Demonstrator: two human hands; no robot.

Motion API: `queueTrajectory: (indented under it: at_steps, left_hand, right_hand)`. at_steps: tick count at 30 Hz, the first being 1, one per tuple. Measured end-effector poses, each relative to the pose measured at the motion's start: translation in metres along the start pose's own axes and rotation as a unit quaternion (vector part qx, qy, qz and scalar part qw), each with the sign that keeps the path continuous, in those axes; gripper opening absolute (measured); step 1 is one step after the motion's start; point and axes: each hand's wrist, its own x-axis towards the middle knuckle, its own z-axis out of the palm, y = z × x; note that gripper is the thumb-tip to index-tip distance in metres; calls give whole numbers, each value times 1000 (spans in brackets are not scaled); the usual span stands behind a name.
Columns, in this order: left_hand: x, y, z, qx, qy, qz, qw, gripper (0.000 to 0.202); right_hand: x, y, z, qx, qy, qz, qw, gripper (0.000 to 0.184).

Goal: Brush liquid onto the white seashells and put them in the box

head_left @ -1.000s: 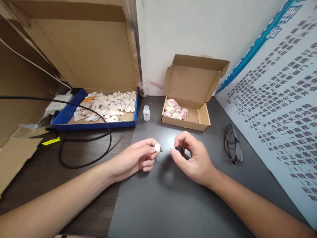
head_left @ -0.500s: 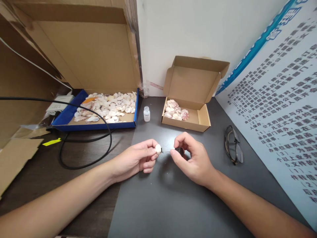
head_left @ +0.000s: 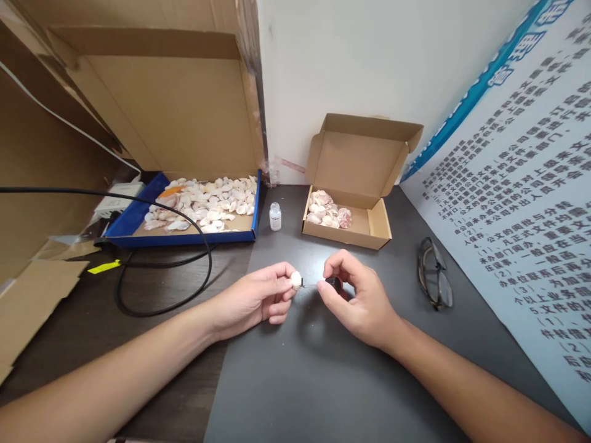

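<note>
Between the thumb and fingers of my left hand (head_left: 258, 298) is a small pale seashell (head_left: 296, 280), with a tiny dark patch at its right edge. My right hand (head_left: 357, 298) pinches a black cap (head_left: 334, 284), partly hidden by the fingers. From the cap a thin stem, hard to make out, points left toward the shell. I cannot tell whether its tip touches the shell. Behind my hands stands a small uncapped glass bottle (head_left: 275, 218) with a white label, upright on the dark grey table mat (head_left: 295, 387).
A blue-rimmed cardboard box (head_left: 184, 238) full of seashells stands at back left, a smaller open cardboard box (head_left: 346, 237) with several shells at back right. Glasses (head_left: 434, 274) lie right. A black cable (head_left: 210, 264) loops at left; a printed poster (head_left: 530, 203) slopes along the right.
The view has shifted slightly, so the boxes and bottle sit a little lower in it. Both hands keep nearly the same pose, with the shell and black cap still held.
</note>
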Motion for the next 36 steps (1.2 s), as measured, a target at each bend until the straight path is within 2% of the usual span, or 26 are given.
queueTrajectory:
  at_steps: [11,22,28,36]
  left_hand:
    - [0,0,0,13,1,-7,1000,12]
    - [-3,7,2,99,22,-69,992,21]
    - [7,21,-1,229,52,-86,968,21]
    - [17,39,2,333,91,-131,929,29]
  right_hand:
    - [1,0,0,2,-4,7,1000,13]
    - [1,1,-1,-5,-16,20,1000,12]
    - [3,5,-1,-16,-16,31,999,13]
    - [7,8,-2,-24,-2,39,999,14]
